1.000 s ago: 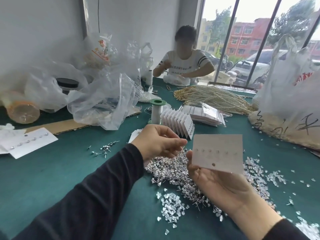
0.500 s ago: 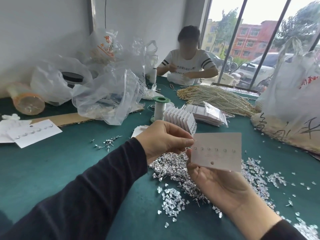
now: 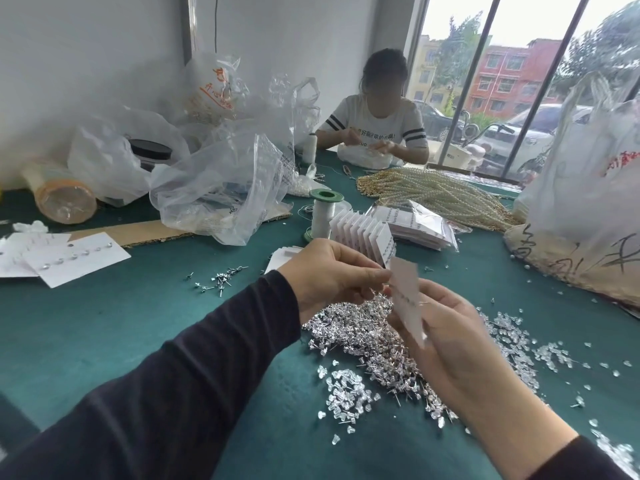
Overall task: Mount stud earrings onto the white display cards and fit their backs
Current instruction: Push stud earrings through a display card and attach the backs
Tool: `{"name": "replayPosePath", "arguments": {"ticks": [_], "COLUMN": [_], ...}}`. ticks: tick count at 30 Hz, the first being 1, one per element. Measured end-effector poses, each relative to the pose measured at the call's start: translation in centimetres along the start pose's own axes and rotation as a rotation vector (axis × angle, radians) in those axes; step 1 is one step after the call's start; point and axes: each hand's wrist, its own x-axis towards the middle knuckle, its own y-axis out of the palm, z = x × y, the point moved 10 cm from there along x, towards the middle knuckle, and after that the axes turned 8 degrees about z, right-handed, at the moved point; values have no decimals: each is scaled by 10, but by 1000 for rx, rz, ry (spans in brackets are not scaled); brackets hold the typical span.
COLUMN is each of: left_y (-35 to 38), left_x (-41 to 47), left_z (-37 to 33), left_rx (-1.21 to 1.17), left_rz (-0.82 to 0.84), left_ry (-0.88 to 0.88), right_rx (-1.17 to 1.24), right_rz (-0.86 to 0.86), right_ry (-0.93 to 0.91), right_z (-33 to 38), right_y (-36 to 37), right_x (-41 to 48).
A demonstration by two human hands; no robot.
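My right hand (image 3: 450,337) holds a white display card (image 3: 407,299) turned nearly edge-on, with a row of small studs across it. My left hand (image 3: 332,275) has its fingertips pinched together at the card's left edge; whether a stud is between them I cannot tell. Beneath both hands lies a heap of silver stud earrings (image 3: 363,336) on the green table (image 3: 104,323). Clear earring backs (image 3: 348,393) lie in a small pile in front of the heap, and more clear backs (image 3: 516,344) are scattered to the right.
Finished cards (image 3: 74,259) lie at the left, a fanned stack of cards (image 3: 363,233) and a green-topped thread spool (image 3: 322,214) stand behind my hands. Plastic bags (image 3: 221,188), pearl strands (image 3: 436,195) and a large bag (image 3: 588,188) crowd the back. Another person (image 3: 377,123) works across the table.
My right hand has turned the card from facing me to nearly edge-on. My left hand has closed in until its pinched fingertips meet the card's edge.
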Motion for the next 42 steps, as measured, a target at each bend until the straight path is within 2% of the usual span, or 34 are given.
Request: {"name": "replayPosePath", "arguments": {"ticks": [3, 6, 10, 14, 16, 17, 18, 19, 21, 22, 24, 36, 42], "left_y": [8, 8, 1, -16, -29, -35, -40, -42, -42, -41, -39, -30, -31], "left_x": [-1, -3, -4, -2, -1, -1, -1, -1, -2, -3, -5, -3, 0], "left_z": [6, 13, 15, 17, 20, 21, 23, 25, 32, 34, 37, 42, 40], "left_rx": [-83, -97, -43, 76, 26, -31, -99, -170, -304, -356, -413, -306, -181], "left_rz": [33, 31, -25, -176, -268, -306, -329, -336, -312, -293, -266, -184, -200], "left_ry": [-86, -158, -168, -171, -176, -177, -185, -200, -255, -283, -319, -368, -344], "right_rx": [-438, -784, -1023, -1137, -1193, -1216, -1215, -1184, -1183, -1242, -1356, -1516, -1566], "right_rz": [-156, -187, -194, -198, -177, -98, 35, 217, 564, 696, 826, 798, 684], "right_ry": [-172, -364, -514, -686, -840, -881, -856, -752, -462, -349, -270, -285, -333], "right_z": [25, 44, 52, 61, 70, 69, 64, 53, 19, 2, -18, -25, -29], "right_y": [-12, -1, 13, 33, 49, 60, 70, 81, 101, 107, 112, 113, 113], "right_x": [-7, -17, -25, -38, -52, -56, -57, -53, -49, -51, -55, -54, -51]}}
